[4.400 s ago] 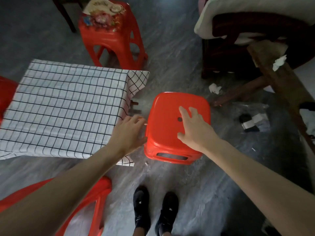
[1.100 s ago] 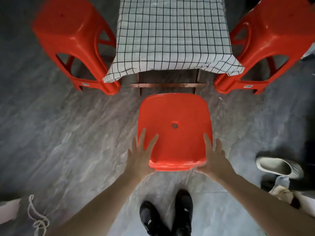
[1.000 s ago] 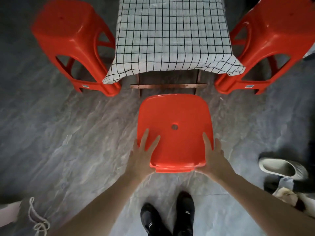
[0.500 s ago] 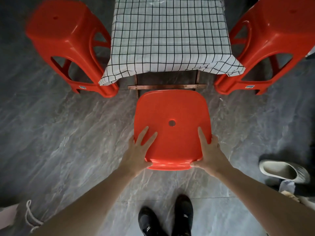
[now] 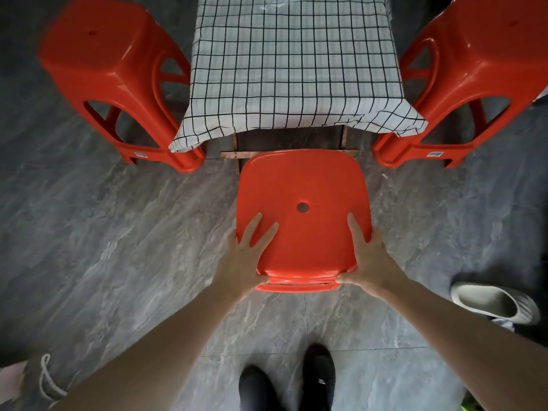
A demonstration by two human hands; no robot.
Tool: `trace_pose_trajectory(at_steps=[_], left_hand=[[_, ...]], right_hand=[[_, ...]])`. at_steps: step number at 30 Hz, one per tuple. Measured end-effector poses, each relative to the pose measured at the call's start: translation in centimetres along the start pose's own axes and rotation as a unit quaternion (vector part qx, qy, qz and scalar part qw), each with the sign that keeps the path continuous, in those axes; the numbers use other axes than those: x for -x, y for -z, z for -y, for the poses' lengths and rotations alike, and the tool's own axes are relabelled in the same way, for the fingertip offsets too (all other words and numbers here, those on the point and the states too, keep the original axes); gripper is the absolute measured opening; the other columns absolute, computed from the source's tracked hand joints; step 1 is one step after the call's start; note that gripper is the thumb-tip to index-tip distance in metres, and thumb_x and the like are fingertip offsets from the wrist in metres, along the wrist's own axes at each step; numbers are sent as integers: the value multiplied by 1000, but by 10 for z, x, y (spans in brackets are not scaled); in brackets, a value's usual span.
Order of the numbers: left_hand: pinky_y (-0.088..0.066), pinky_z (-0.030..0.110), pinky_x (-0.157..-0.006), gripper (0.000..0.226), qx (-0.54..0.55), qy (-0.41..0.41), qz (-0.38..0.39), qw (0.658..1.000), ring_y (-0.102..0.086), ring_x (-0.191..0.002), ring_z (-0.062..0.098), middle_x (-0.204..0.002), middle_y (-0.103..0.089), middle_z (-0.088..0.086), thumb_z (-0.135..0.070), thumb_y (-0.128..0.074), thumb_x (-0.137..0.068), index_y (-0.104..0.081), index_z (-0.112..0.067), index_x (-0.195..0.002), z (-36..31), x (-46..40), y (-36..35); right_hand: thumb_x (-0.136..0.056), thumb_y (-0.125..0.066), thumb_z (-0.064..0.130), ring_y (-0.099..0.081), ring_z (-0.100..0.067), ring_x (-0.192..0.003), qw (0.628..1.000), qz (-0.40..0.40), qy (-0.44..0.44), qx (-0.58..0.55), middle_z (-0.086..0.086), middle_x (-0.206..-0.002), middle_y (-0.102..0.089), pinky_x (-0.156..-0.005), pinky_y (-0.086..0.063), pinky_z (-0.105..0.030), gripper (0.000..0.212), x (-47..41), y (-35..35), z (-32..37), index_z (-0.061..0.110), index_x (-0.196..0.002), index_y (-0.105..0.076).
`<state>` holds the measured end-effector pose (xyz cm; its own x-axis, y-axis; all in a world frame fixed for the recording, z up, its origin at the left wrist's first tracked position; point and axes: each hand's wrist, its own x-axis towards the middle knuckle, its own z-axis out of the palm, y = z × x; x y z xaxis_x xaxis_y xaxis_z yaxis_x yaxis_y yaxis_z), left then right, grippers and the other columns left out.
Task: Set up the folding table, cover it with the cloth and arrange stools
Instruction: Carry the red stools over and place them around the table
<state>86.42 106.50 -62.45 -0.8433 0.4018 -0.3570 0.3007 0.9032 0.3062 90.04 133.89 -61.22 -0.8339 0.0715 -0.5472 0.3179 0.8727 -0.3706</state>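
Both hands are gripping the near end of a red plastic stool [image 5: 302, 185] that is standing on the grey stone-patterned floor [image 5: 118, 232]. The left hand [image 5: 246, 262] is lying with its fingers spread flat on the seat and its thumb hooking under the near rim. The right hand [image 5: 367, 259] is mirroring it at the other near corner, one finger stretching along the seat, the others wrapping over the side edge and the thumb tucking under the rim. Between the two hands, a little beyond the fingertips, a small round hole is showing in the seat.

Straight ahead of the hands, the stool's far edge is sitting against the brown wooden crossbar [image 5: 237, 154] of the folding table [image 5: 344, 137], whose top is lying hidden under a white cloth with a black grid [image 5: 290, 63]. The cloth's corners are hanging down on both sides.

Beyond and to the left of the left hand, a second red stool [image 5: 103, 69] is standing just beside the table; a third [image 5: 480, 60] is standing the same way beyond the right hand. Each is carrying a small blue-and-white sticker on a foot, but the print is too small to read.

Below the hands, two black shoes [image 5: 296, 384] are pointing toward the stool. To the right of the right arm a pale slipper [image 5: 492, 304] is lying on the floor, and a bit of white cord [image 5: 47, 378] is showing at the lower left corner.
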Motion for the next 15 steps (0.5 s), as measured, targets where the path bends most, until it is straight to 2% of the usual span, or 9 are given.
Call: trace_pose_trajectory(at_steps=[3, 7, 11, 15], left_hand=[[-54, 40, -90, 119, -7, 0, 3, 1000, -16, -139, 39, -155, 23, -13, -44, -80, -70, 9, -51, -147, 0, -1, -1], [-50, 44, -96, 119, -32, 8, 50, 998, -24, -136, 38, -156, 24, -11, -46, -78, -71, 13, -49, -147, -3, -2, 10], [-44, 46, -100, 103, -56, 33, 48, 997, -32, -134, 32, -160, 11, -5, -55, -67, -73, 2, -46, -150, -7, 4, 34], [-39, 40, -99, 83, -100, 43, 14, 994, -38, -130, 25, -156, -19, -3, -53, -57, -81, -14, -37, -150, -8, 23, 67]], right_hand=[[-66, -89, 30, -34, -35, -132, 1000, 14, -14, 4, -17, -148, -7, -104, -44, -46, 139, -1, 3, 5, 42, -147, 24], [-70, -86, 27, -35, -34, -130, 998, 25, -42, 43, -20, -148, -5, -99, -47, -45, 134, 1, 11, 18, 36, -149, 22], [-78, -79, 30, -26, -38, -138, 996, -5, -36, 83, -21, -156, 4, -101, -44, -45, 118, 9, 25, 35, 26, -153, 12], [-84, -70, 39, -35, -34, -136, 995, -58, 22, 73, -16, -152, -22, -106, -41, -44, 91, 26, 48, 67, 15, -152, -13]])
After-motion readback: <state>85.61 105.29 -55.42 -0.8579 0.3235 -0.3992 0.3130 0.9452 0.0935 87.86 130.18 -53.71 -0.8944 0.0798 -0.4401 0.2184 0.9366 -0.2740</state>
